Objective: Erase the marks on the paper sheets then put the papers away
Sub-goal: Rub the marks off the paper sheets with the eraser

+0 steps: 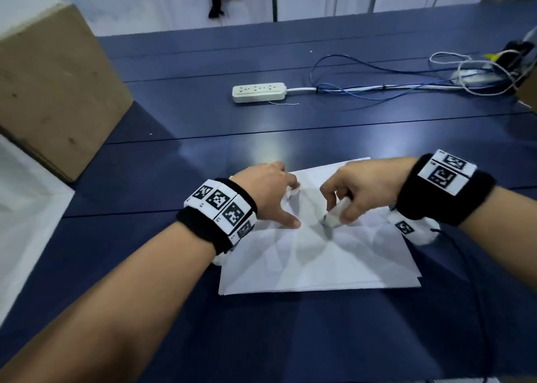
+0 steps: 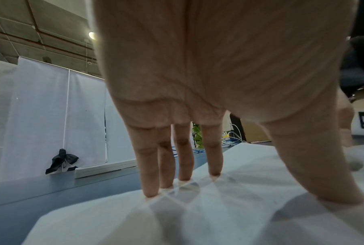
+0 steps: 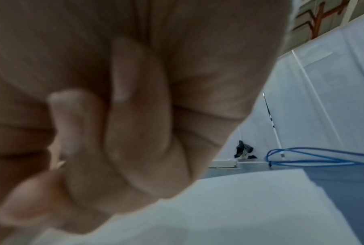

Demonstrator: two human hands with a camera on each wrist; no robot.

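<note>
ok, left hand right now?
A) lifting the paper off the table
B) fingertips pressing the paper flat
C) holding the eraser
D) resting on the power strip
B: the left hand has straight, spread fingers with tips down on the paper; the eraser is in the right hand.

You had even, cool overhead light. Glare lay in pale patches on the table (image 1: 261, 150) beyond the papers (image 1: 319, 260), and several soft overlapping shadows fanned from your hands across the sheets. The head view bowed straight lines at its edges. Your left wrist view showed a lit ceiling lamp (image 2: 91, 35) and held the fingertips fairly sharp. Your right wrist view was dim, the right hand (image 3: 114, 124) blurred and out of focus.
</note>
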